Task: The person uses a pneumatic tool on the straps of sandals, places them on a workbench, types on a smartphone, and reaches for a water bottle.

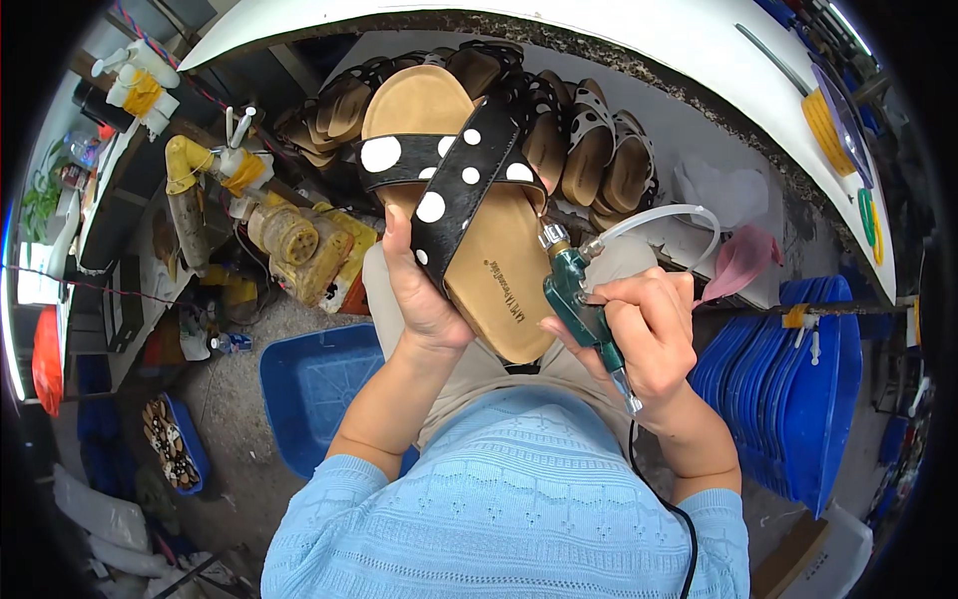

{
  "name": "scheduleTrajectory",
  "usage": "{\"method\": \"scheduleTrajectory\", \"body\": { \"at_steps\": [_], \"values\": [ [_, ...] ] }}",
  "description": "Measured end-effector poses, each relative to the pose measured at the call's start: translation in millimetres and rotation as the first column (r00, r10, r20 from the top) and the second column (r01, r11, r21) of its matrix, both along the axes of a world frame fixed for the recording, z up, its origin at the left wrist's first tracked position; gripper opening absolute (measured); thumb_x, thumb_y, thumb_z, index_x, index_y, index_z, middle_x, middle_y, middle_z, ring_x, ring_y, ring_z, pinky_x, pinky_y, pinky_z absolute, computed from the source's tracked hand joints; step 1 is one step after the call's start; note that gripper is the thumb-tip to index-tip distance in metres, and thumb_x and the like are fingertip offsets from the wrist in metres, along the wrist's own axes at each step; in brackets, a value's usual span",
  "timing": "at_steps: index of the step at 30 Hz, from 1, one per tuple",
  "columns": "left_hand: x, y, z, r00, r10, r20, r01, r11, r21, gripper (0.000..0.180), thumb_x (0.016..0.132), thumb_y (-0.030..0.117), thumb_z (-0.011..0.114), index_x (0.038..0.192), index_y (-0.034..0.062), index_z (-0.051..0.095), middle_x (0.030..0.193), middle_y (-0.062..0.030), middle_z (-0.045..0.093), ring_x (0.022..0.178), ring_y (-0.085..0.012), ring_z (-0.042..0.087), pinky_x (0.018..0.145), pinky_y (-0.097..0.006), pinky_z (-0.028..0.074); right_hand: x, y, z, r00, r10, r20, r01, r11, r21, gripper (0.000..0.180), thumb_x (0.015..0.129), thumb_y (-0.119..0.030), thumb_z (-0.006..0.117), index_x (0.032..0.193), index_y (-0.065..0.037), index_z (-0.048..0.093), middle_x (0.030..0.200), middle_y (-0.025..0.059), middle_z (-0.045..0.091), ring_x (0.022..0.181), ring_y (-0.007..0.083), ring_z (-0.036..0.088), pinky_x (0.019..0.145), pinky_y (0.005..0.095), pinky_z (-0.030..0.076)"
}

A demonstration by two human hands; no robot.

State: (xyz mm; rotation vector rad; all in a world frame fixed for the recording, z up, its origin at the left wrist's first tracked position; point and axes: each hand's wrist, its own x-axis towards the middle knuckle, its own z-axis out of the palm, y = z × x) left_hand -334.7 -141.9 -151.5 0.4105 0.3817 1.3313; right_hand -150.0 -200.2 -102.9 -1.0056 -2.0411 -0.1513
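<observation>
Benchtop: wht bench (699, 50), curving across top of frame & down R side, dark worn edge.
Top: lt blue knit sweater (509, 479), bottom ctr; beige trousers (384, 299) above it, mid-frame.
Bins: blue bin stack (798, 389), nested, R side of frame.
Shelf: row of sandals (582, 180), upper ctr under bench, some blk w/ wht dots, some wht w/ dk dots.
Tub: blue tub (319, 379), lower L of ctr, on floor.
Sandal: polka-dot sandal (469, 200), upper ctr, in L hand, tilted, tan insole up, toe end twd top; two blk straps w/ wht dots cross over it; dk print nr heel.
Motor: grimy yellowish motor (289, 235), L of ctr.
L hand: L hand (424, 299), ctr, part open, curled round sandal's L edge, thumb on edge; other fingers mostly hidden behind sole.
R hand: R hand (649, 329), R of ctr, closed round spray gun, index on its upper side.
Gun: green spray gun (589, 319), ctr-R, metal nozzle up by strap's R edge; can't tell if touching.
Crate: small blue crate (195, 444), lower L, holds small sandals or pcs, too small to tell.
Hose: clear hose (659, 211), arcs R from gun's upper end.
</observation>
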Motion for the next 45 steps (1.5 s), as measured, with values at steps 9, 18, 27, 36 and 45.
{"method": "scheduleTrajectory", "body": {
  "at_steps": [9, 18, 27, 36, 45],
  "values": [
    [-0.7, 4.3, 1.4, 0.999, 0.007, 0.054, -0.010, 0.998, 0.057, 0.105, 0.093, 0.081, 0.046, 0.154, -0.0039, 0.037, 0.144, -0.0308, 0.050, 0.133, -0.0414, 0.053, 0.117, -0.051, 0.043, 1.7, -2.6, -3.2, 1.000, 0.006, 0.023, -0.008, 0.997, 0.073, 0.047, 0.062, -0.023, 0.099, 0.072, -0.003, 0.058, 0.079, 0.0083, 0.062, 0.060, 0.0195, 0.053, 0.063, 0.0348, 0.033],
    [-1.3, 9.4, -2.0, 0.992, -0.040, 0.122, 0.026, 0.993, 0.111, 0.105, 0.093, 0.081, 0.046, 0.155, -0.0034, 0.035, 0.145, -0.0299, 0.050, 0.134, -0.0424, 0.053, 0.117, -0.051, 0.043, 9.2, -6.7, 1.7, 0.993, 0.019, -0.113, -0.033, 0.991, -0.130, 0.039, 0.071, -0.018, 0.095, 0.076, 0.000, 0.060, 0.083, 0.0102, 0.065, 0.069, 0.0224, 0.054, 0.065, 0.0362, 0.040],
    [-17.6, 24.2, -22.6, 0.983, -0.101, 0.152, 0.076, 0.983, 0.165, 0.102, 0.091, 0.086, 0.041, 0.155, 0.0073, 0.042, 0.147, -0.0158, 0.056, 0.132, -0.0329, 0.058, 0.110, -0.050, 0.051, 9.3, -12.9, 5.9, 0.969, 0.125, -0.212, -0.153, 0.981, -0.123, 0.041, 0.068, -0.024, 0.097, 0.077, 0.000, 0.065, 0.092, 0.0125, 0.071, 0.077, 0.0243, 0.068, 0.069, 0.0374, 0.045],
    [7.2, 22.4, 4.5, 0.968, -0.193, 0.158, 0.161, 0.968, 0.193, 0.117, 0.088, 0.092, 0.034, 0.160, -0.0007, 0.031, 0.153, -0.0321, 0.044, 0.140, -0.0483, 0.046, 0.118, -0.058, 0.041, -39.8, 3.9, -12.7, 0.933, 0.284, -0.220, -0.275, 0.959, 0.071, 0.028, 0.060, -0.017, 0.073, 0.073, 0.001, 0.056, 0.088, 0.0153, 0.065, 0.075, 0.0264, 0.064, 0.071, 0.0390, 0.047],
    [7.6, 23.9, 10.5, 0.830, -0.322, 0.455, 0.197, 0.933, 0.301, 0.134, 0.079, 0.099, 0.036, 0.159, -0.0074, 0.025, 0.151, -0.0356, 0.043, 0.137, -0.0449, 0.050, 0.117, -0.052, 0.044, -45.3, 4.0, -1.7, 0.940, 0.288, -0.184, -0.300, 0.953, -0.042, 0.040, 0.060, -0.025, 0.083, 0.073, 0.001, 0.056, 0.087, 0.0152, 0.065, 0.071, 0.0256, 0.062, 0.067, 0.0365, 0.042]
  ]
}}
